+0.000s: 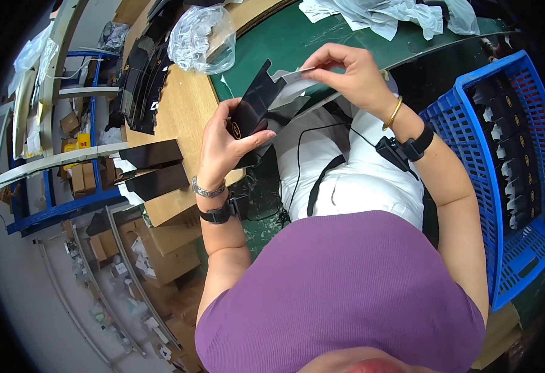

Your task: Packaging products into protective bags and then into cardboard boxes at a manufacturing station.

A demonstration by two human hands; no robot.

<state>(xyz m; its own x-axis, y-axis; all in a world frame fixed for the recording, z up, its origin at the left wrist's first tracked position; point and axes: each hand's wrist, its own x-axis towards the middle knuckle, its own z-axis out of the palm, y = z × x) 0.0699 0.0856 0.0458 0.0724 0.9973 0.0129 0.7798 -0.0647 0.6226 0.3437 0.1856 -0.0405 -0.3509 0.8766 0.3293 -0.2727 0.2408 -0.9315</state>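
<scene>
My left hand (pixel 217 148) is wrapped round a small black carton (pixel 254 104), tilted, its end flaps standing open. A small gold-coloured mark shows on the carton near my thumb. Between the thumb and fingers of my right hand (pixel 352 74) is the edge of a thin white sheet (pixel 295 84), which reaches to the carton's open end. Whether that sheet is a loose slip or part of the carton, I cannot tell. Both hands are raised above my lap, at the near edge of the green table (pixel 257 43).
On the right stands a blue plastic crate (pixel 431 115) holding a row of black cartons (pixel 516 146). A clear plastic bag (pixel 191 46) and stacked flat black cartons (pixel 140 84) lie left. Two black cartons (pixel 154 180) rest nearer me. White plastic wrapping (pixel 403 18) covers the far edge.
</scene>
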